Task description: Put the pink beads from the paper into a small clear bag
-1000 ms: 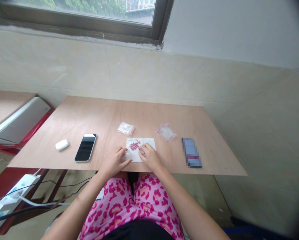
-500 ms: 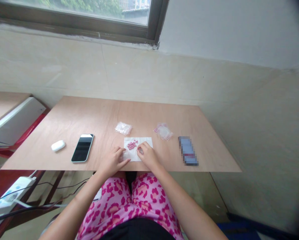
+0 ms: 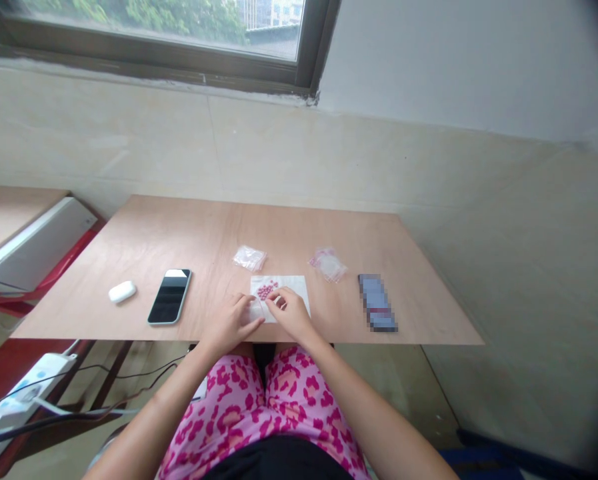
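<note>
A white sheet lies near the table's front edge, with a small heap of pink beads on it. My left hand rests at the sheet's left edge, its thumb and fingers around a small clear zip bag with a faint pink line. Just right of the bag, my right hand is closed in a pinch, thumb and forefinger pointing at it. Whatever lies between those fingertips is too small to make out.
Behind the sheet lie two piles of clear bags, one left and one right. A phone and a white earbud case are on the left, a blurred-out phone on the right. A power strip sits below the table.
My right hand has moved slightly left, its fingertips now nearer the bag and the beads. My left hand keeps its place at the sheet's edge. The view has shifted slightly.
</note>
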`<move>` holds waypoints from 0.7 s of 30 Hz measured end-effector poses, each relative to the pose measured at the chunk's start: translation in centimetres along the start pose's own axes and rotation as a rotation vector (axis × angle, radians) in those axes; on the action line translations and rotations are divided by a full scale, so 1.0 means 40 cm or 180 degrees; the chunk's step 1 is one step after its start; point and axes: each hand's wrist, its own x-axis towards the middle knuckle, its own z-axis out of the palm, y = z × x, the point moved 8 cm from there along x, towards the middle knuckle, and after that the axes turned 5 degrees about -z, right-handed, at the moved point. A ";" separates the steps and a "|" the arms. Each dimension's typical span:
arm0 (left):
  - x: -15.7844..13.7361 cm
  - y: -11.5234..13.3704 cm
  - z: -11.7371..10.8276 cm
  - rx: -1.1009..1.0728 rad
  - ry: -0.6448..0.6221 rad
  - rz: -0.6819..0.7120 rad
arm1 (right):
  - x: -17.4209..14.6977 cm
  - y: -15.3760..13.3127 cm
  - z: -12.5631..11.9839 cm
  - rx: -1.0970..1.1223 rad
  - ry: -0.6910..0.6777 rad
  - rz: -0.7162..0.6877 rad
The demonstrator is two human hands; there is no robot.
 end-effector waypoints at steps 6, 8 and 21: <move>0.000 0.010 -0.008 -0.0062 0.0056 0.0070 | 0.002 0.003 0.006 0.0238 -0.0101 0.0033; 0.002 0.005 -0.010 -0.0071 0.0099 0.0054 | 0.007 0.030 -0.022 -0.0072 -0.0010 0.0069; 0.006 -0.022 -0.010 0.0031 0.0155 -0.0033 | -0.022 0.013 0.023 -0.1306 -0.0615 -0.0408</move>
